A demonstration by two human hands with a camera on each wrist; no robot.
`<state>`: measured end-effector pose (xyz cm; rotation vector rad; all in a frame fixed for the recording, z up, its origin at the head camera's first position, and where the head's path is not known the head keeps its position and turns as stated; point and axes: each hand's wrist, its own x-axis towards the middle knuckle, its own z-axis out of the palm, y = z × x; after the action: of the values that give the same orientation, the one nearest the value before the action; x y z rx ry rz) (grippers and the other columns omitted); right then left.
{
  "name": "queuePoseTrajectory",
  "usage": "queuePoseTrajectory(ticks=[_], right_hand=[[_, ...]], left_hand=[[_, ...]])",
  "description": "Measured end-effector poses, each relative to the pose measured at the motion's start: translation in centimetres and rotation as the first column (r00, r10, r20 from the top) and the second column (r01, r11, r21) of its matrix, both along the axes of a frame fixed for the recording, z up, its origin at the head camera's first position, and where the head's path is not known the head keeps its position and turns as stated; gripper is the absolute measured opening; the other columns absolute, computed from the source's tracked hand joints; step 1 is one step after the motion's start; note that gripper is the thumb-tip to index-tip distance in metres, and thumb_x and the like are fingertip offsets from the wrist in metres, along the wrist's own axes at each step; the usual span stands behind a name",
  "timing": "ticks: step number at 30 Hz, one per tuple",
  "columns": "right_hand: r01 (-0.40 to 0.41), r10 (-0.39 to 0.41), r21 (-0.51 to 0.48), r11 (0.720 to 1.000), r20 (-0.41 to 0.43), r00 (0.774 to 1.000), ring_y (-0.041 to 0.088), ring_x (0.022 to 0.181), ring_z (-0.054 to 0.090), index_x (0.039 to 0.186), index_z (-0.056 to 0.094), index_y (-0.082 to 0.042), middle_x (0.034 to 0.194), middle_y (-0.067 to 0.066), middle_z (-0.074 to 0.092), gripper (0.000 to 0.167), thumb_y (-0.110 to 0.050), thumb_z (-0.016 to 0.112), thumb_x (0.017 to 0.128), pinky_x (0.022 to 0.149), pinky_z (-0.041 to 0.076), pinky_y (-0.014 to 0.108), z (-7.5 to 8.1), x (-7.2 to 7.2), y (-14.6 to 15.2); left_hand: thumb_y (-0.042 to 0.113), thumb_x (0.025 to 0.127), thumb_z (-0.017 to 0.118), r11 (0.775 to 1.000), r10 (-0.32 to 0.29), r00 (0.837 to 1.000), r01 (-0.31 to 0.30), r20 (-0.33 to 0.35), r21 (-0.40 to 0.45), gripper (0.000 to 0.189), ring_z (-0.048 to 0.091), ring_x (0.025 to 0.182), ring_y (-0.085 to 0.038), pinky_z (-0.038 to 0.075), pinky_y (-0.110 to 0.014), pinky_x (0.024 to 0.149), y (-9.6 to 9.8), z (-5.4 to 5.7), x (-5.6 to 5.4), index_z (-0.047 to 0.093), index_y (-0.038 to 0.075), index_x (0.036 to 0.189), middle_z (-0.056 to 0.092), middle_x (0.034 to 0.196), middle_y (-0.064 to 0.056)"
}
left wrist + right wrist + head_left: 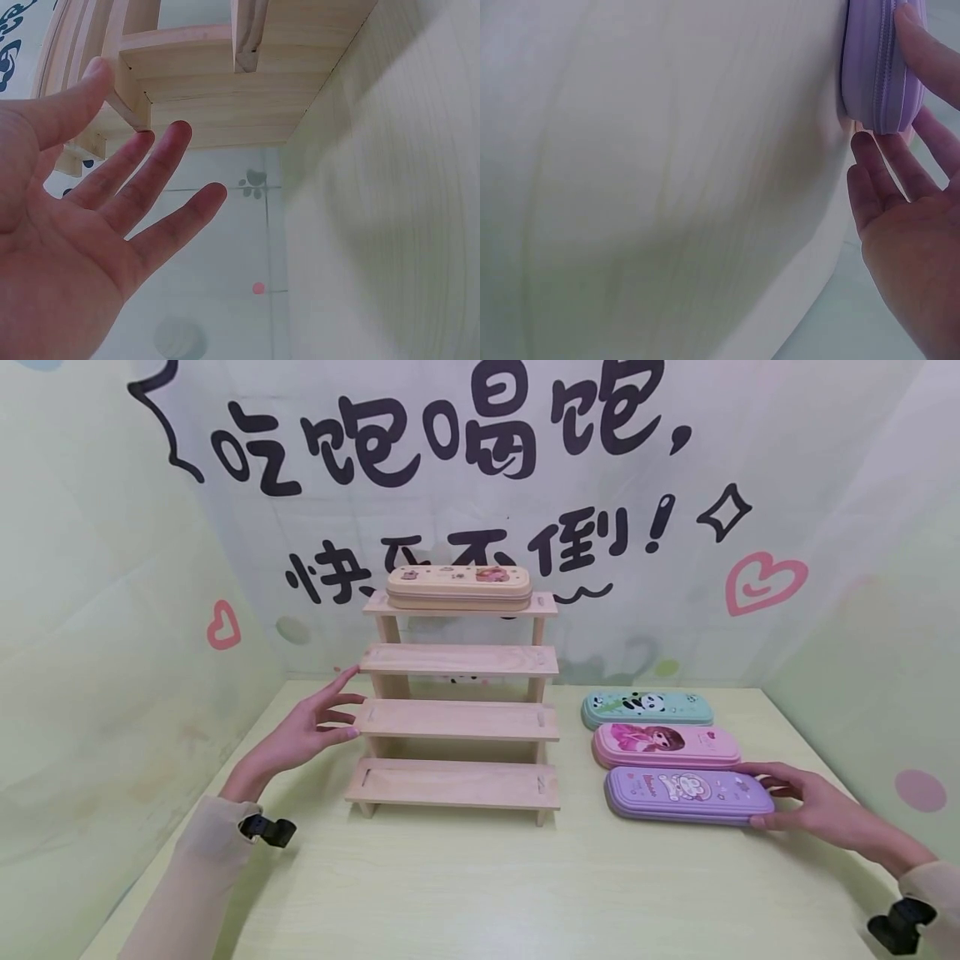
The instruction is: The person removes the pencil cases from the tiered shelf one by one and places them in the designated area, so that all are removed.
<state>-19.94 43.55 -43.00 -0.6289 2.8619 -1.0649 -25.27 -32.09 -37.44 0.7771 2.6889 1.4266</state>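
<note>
A tiered wooden shelf (457, 718) with several steps stands mid-table. On its top step lies a cream pencil case (459, 587). My left hand (318, 720) is at the shelf's left side, fingers extended and fingertips at the plank ends; the left wrist view shows the spread left hand (82, 217) beside the wood. To the right, pencil cases lie in a row: a green panda one (648, 708) at the back, a pink one (667, 745), and a purple one (686, 795) in front. My right hand (810, 806) grips the purple case's right end, thumb against its zipped side (885, 75).
A pale wood-grain table (450, 885) holds everything. Behind it hangs a white backdrop (787, 460) with large dark lettering and pink hearts. Pale side walls (885, 693) close in on both sides.
</note>
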Motion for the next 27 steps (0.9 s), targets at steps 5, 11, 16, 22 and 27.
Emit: queuePoseTrajectory(ticks=[5, 11, 16, 22, 27], right_hand=[[-0.009, 0.008, -0.018, 1.000, -0.047, 0.999, -0.004, 0.104, 0.059, 0.145, 0.058, 0.000, 0.126, -0.023, 0.060, 0.073, -0.006, 0.090, 0.079, 0.084, 0.051, 0.016, -0.1, 0.0, 0.2], [-0.039, 0.037, -0.018, 0.999, -0.128, 0.991, -0.003, 0.106, 0.059, 0.143, 0.060, 0.000, 0.129, -0.027, 0.059, 0.072, -0.002, 0.091, 0.078, 0.088, 0.045, 0.009, 1.2, -0.1, 0.2], [-0.039, 0.039, 0.002, 0.999, -0.189, 0.981, -0.004, 0.107, 0.057, 0.142, 0.060, -0.002, 0.127, -0.031, 0.055, 0.071, -0.001, 0.090, 0.078, 0.089, 0.040, 0.006, 3.1, -0.5, -0.3], [-0.015, 0.021, 0.029, 0.999, -0.215, 0.976, -0.007, 0.107, 0.054, 0.142, 0.061, -0.004, 0.128, -0.030, 0.053, 0.072, -0.005, 0.092, 0.078, 0.089, 0.039, 0.007, 4.9, -1.4, -2.1], [-0.025, 0.038, 0.064, 0.998, -0.203, 0.978, -0.008, 0.107, 0.054, 0.143, 0.062, -0.007, 0.130, -0.026, 0.054, 0.070, -0.010, 0.093, 0.080, 0.090, 0.040, 0.007, 6.3, -2.4, -4.8]], left_hand=[[0.001, 0.099, 0.072, 1.000, 0.001, 1.000, -0.001, 0.002, 0.003, 0.097, 0.064, 0.124, -0.042, 0.054, -0.024, 0.096, 0.0, 0.1, 0.1, 0.017, 0.037, 0.170, 0.051, 0.152, -0.023], [0.002, 0.100, 0.072, 1.000, -0.002, 1.000, 0.002, 0.005, 0.002, 0.097, 0.064, 0.124, -0.042, 0.054, -0.023, 0.096, 0.1, 0.1, 0.1, 0.016, 0.037, 0.170, 0.051, 0.152, -0.023], [0.002, 0.099, 0.073, 1.000, 0.003, 1.000, -0.003, 0.003, 0.001, 0.097, 0.064, 0.124, -0.042, 0.054, -0.022, 0.096, 0.1, 0.1, 0.1, 0.016, 0.038, 0.170, 0.051, 0.153, -0.022], [0.000, 0.100, 0.072, 1.000, -0.015, 1.000, 0.015, -0.002, 0.021, 0.097, 0.063, 0.124, -0.044, 0.055, -0.024, 0.096, 0.2, 0.1, 0.1, 0.016, 0.036, 0.170, 0.051, 0.152, -0.025], [0.000, 0.099, 0.072, 1.000, -0.013, 1.000, 0.013, 0.002, 0.023, 0.097, 0.063, 0.125, -0.044, 0.056, -0.025, 0.095, 0.1, 0.1, 0.2, 0.017, 0.036, 0.170, 0.051, 0.152, -0.025]])
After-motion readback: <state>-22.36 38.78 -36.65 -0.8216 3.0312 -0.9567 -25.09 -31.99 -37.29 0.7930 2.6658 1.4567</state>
